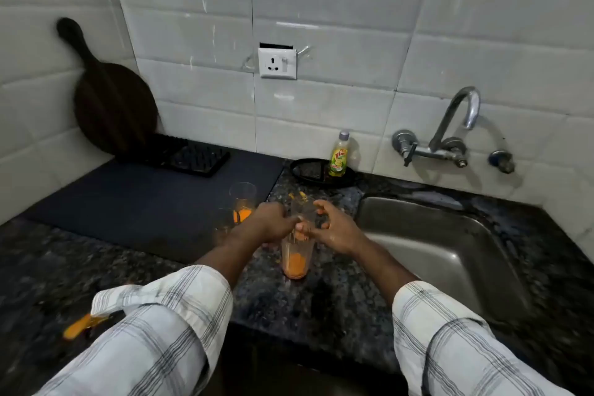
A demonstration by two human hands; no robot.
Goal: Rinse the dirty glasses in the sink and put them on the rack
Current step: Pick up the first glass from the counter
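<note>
Two hands: I am pinching left hand (271, 223), right hand (334, 228) around tall clear orange-stained glass (297, 252) near worktop's sink-side edge; fragile, slippery, gripping mid-wall.

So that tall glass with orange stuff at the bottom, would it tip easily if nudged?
Probably. The glass is tall and narrow with a small base on the counter. Only a little orange residue weighs the bottom. It is likely slippery and breakable.

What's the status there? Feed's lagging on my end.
Left hand and right hand both at the clear glass with orange residue, grip unclear through blur. Glass stands on the counter, unrinsed. Steel sink open, black rack free.
</note>
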